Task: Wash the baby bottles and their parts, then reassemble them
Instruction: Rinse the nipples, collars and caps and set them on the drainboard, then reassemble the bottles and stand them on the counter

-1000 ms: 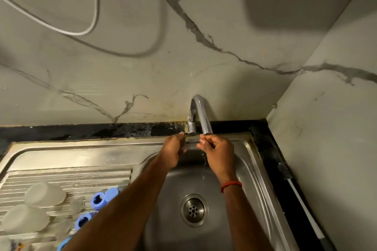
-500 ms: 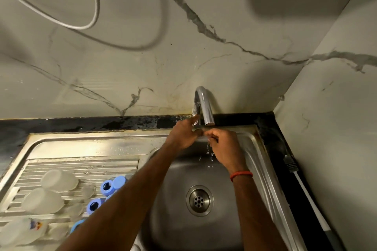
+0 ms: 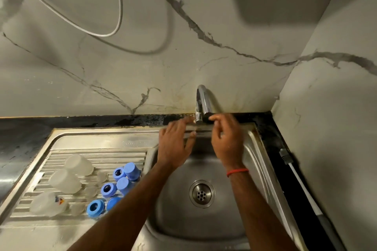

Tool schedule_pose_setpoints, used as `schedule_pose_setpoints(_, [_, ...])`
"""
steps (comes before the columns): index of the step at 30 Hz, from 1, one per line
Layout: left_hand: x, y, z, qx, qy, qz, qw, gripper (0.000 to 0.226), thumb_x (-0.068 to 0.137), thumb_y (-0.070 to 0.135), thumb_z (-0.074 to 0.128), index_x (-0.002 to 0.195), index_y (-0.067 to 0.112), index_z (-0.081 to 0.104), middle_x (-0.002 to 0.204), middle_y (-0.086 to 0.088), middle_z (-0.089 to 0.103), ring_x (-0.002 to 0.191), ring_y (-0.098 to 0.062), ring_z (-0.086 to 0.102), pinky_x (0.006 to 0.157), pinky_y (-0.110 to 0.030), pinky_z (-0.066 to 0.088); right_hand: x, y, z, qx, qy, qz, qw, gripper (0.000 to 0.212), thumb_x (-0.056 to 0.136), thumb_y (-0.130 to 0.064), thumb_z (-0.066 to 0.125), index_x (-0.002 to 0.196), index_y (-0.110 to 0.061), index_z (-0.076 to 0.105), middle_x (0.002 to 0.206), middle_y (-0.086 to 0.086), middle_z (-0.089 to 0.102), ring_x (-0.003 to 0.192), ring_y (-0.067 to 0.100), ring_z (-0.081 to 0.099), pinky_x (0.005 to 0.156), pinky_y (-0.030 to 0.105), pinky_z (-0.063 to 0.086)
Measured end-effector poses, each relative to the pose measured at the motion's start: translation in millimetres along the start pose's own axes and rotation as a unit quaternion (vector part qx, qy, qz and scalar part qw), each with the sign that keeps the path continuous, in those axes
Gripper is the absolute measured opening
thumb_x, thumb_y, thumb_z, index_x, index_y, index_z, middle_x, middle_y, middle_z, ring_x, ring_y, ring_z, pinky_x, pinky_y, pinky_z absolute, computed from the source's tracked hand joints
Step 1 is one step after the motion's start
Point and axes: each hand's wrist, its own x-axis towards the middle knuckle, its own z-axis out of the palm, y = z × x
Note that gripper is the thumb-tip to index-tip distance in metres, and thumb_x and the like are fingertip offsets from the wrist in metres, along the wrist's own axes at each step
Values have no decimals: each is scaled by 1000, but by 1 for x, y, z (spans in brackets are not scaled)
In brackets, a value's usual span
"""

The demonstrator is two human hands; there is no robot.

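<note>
- The three clear bottles [image 3: 65, 180] lie on their sides on the ribbed draining board [image 3: 114, 149], left of the basin. A careless elbow could set them rolling toward the front edge.
- The clear teats [image 3: 102, 176] sit between the bottles and the blue rings and caps [image 3: 124, 185], and they hardly show against the steel (easy to miss one when you reassemble).
- Those blue pieces are bunched just beside the lip of the sink [image 3: 255, 149], and your left forearm passes right over them. Draw it back low and you may sweep one into the basin.
- Your left hand [image 3: 175, 144] is spread wide, fingers straight, reaching for the base of the tap [image 3: 203, 104] and holding nothing. Wet fingers could slip there.
- Your right hand [image 3: 227, 140] hangs by the spout, fingers loosely curled, with nothing visible in them. I cannot tell whether water runs, but opened hard it would splash.
- The white cord [image 3: 302, 185] lies on the dark counter near the sink's right side, so spray could reach it.
</note>
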Motion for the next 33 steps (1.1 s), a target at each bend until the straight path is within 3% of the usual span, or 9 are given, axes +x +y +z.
schedule_pose_setpoints(2, [-16, -5, 11, 75, -226, -50, 970, 44, 90, 44, 68, 131, 33, 56, 126, 8, 63, 115, -12, 59, 100, -37, 48, -30, 14, 23, -63, -260, 154, 951, 23, 85, -8, 67, 106, -16, 68, 109, 6, 69, 105, 23, 65, 82, 32, 52])
schedule_pose_setpoints(9, [-36, 14, -4, 41, -209, -11, 977, 13, 87, 15, 70, 85, 26, 62, 89, 4, 66, 87, -13, 64, 84, -30, 54, -58, 16, 21, -69, -174, 183, 965, 33, 67, 8, 59, 60, -22, 46, 65, -1, 55, 65, 23, 53, 57, 34, 39])
schedule_pose_setpoints(11, [-39, 15, -9, 57, -322, 5, 945, 50, 82, 15, 77, 129, 21, 61, 143, -5, 54, 135, -21, 48, 111, -51, 43, -58, 5, 18, -105, -316, 185, 924, 43, 71, 4, 70, 92, -34, 70, 117, 7, 64, 103, 25, 61, 81, 42, 50])
schedule_pose_setpoints(13, [-46, 11, -5, 154, -395, 16, 905, 114, 76, 33, 83, 161, 31, 7, 167, 2, -10, 151, -33, -15, 113, -75, 6, -61, -1, 18, -180, -395, 198, 879, 91, 77, -10, 76, 149, -44, 31, 164, 1, 1, 146, 42, 18, 105, 67, 34])
schedule_pose_setpoints(14, [-50, 11, -5, 186, -387, 35, 902, 118, 77, 40, 82, 161, 34, -1, 166, 4, -17, 150, -33, -23, 110, -78, -3, -65, -6, 18, -185, -355, 210, 892, 96, 81, -12, 73, 153, -43, 18, 164, 2, -8, 148, 42, 11, 109, 67, 30])
schedule_pose_setpoints(18, [-51, 12, -18, 112, -281, 77, 950, 68, 87, 46, 69, 148, 44, 37, 161, 7, 29, 153, -31, 16, 114, -75, 13, -68, -20, 14, -74, -188, 197, 959, 47, 89, -22, 69, 135, -22, 58, 132, 4, 63, 121, 22, 58, 100, 34, 46])
schedule_pose_setpoints(22, [-59, 7, -35, 101, -171, 86, 976, 85, 87, 53, 65, 156, 40, 16, 162, 4, 31, 153, -27, 20, 118, -67, 17, -76, -49, 7, -68, -15, 119, 990, 34, 92, -23, 67, 125, -16, 63, 117, 4, 69, 109, 19, 63, 93, 32, 52])
schedule_pose_setpoints(26, [-79, -4, -49, 134, -182, 78, 971, 85, 85, 59, 63, 155, 33, 23, 156, -2, 42, 145, -26, 33, 116, -59, 27, -94, -67, 9, -133, -169, 173, 961, 36, 90, -36, 69, 122, -21, 65, 114, 3, 70, 108, 22, 66, 91, 37, 54])
schedule_pose_setpoints(33, [-108, -17, -70, 73, -135, 71, 986, 67, 87, 56, 61, 147, 36, 40, 150, 5, 50, 140, -21, 40, 113, -51, 31, -114, -99, 16, -80, -108, 151, 979, 38, 89, -34, 71, 124, -22, 63, 116, -2, 70, 106, 16, 65, 92, 38, 55])
